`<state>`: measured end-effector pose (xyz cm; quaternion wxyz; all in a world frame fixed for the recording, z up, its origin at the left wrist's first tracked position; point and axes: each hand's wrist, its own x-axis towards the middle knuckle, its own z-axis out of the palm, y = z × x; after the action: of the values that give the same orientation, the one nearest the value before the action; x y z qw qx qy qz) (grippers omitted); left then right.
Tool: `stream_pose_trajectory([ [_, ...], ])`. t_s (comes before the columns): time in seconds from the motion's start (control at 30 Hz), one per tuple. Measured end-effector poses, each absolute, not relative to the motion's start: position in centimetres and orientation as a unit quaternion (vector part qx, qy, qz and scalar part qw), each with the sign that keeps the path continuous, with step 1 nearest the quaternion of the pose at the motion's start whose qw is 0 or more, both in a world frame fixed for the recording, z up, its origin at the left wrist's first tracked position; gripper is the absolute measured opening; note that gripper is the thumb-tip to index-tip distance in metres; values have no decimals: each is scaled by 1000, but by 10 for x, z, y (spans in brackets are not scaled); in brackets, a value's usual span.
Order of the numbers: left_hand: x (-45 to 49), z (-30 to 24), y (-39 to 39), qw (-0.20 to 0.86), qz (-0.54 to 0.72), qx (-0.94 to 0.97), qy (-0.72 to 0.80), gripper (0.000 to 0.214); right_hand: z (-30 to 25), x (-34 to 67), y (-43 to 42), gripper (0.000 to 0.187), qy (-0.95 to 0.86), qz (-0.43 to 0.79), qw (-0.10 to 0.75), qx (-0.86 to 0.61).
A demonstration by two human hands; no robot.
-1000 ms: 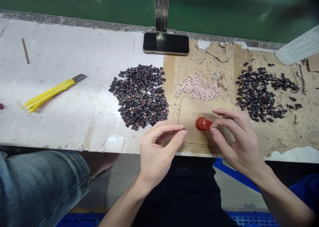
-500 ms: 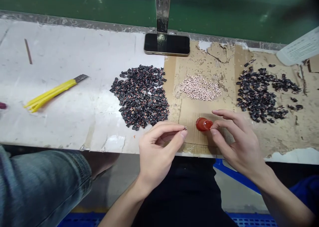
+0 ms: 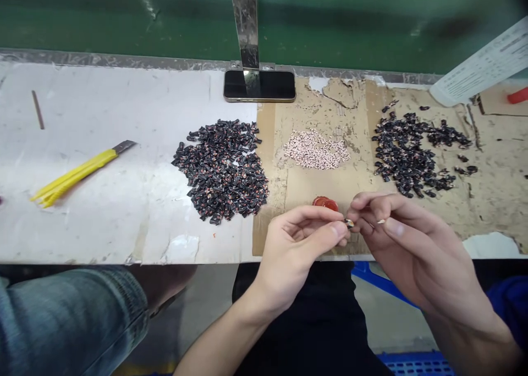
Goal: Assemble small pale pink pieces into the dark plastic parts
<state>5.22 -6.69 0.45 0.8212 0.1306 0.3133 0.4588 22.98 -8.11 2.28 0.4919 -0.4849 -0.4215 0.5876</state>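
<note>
Between thumb and forefinger, my left hand (image 3: 295, 249) pinches a small black piece (image 3: 349, 223) with a lighter, orange-tinged end. My right hand (image 3: 416, 244) is close beside it, thumb and forefinger closed on a tiny pale pinkish chip (image 3: 381, 221). Behind the fingers is a small red cup (image 3: 325, 203), partly hidden by my left hand. A heap of small pale pinkish chips (image 3: 317, 149) lies on the cardboard beyond the cup. To the left spreads a big pile of small black pieces (image 3: 225, 170), and to the right a looser pile of dark pieces (image 3: 408, 153).
A yellow box cutter (image 3: 76, 175) with its blade out lies on the left, near a thin brown strip (image 3: 38, 110). At the back a phone (image 3: 259, 86) rests below a metal post (image 3: 245, 24). A white container (image 3: 482, 68) leans in at the right. Another person's denim-clad leg (image 3: 78, 315) is at lower left.
My right hand has come away from the red cup and now holds a pale chip. My left hand has moved right with its black piece, bringing both hands together. The view has shifted.
</note>
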Motion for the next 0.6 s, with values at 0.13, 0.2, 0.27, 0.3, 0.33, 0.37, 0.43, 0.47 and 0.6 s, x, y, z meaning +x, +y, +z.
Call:
stream_pose_trajectory([
  [0.13, 56, 8, -68, 840, 446, 103, 292, 6, 25, 226, -81, 8, -376, 628, 492, -471],
  [0.2, 55, 9, -68, 844, 439, 96, 292, 7, 26, 225, -83, 8, -395, 609, 495, -479],
  [0.27, 55, 9, -68, 848, 431, 90, 294, 8, 27, 225, -86, 9, -433, 570, 491, -497],
  [0.3, 55, 9, -68, 849, 429, 88, 296, 8, 28, 225, -87, 9, -454, 549, 486, -506],
  [0.33, 55, 10, -67, 850, 426, 86, 298, 9, 30, 225, -87, 10, -475, 530, 480, -513],
  [0.37, 54, 10, -67, 850, 425, 85, 300, 10, 32, 224, -87, 10, -493, 514, 474, -518],
  [0.43, 54, 10, -67, 850, 423, 85, 304, 11, 36, 223, -86, 10, -522, 493, 464, -518],
  [0.47, 53, 11, -67, 849, 423, 85, 306, 11, 37, 223, -85, 9, -532, 488, 458, -518],
  [0.6, 44, 9, -65, 823, 448, 106, 334, 11, 32, 228, -81, 9, -561, 443, 455, -531],
])
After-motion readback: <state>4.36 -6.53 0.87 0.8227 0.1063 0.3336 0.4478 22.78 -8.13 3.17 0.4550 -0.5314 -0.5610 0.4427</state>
